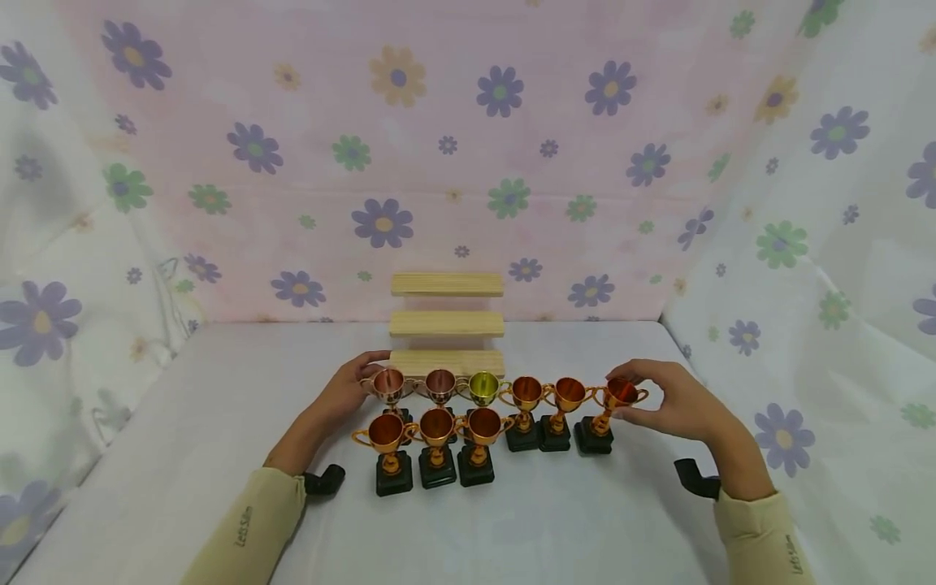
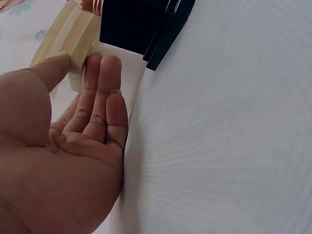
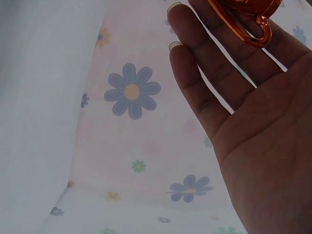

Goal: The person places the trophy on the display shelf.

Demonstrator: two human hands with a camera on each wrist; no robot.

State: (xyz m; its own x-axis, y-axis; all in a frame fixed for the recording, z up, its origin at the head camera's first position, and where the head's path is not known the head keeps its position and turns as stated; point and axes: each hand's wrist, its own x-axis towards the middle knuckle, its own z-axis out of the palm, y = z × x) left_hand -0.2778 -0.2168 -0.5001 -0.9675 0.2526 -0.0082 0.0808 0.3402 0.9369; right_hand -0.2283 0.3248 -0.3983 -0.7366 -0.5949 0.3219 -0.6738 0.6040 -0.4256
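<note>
In the head view, my left hand is at the left end of the wooden tiered rack. The left wrist view shows that thumb against the wood and the other fingers stretched out beside it, with a trophy's black base just beyond. On the right, my right hand pinches the cup of the rightmost orange trophy, thumb in front and fingers behind. Its black base is at table level. Straight fingers lie behind the orange handle in the right wrist view; the thumb is outside that picture.
Two rose-gold trophies and a yellow-gold one stand in front of the rack, partly hidden by three orange trophies. Two more orange trophies stand between these and my right hand. Flowered cloth encloses the white table.
</note>
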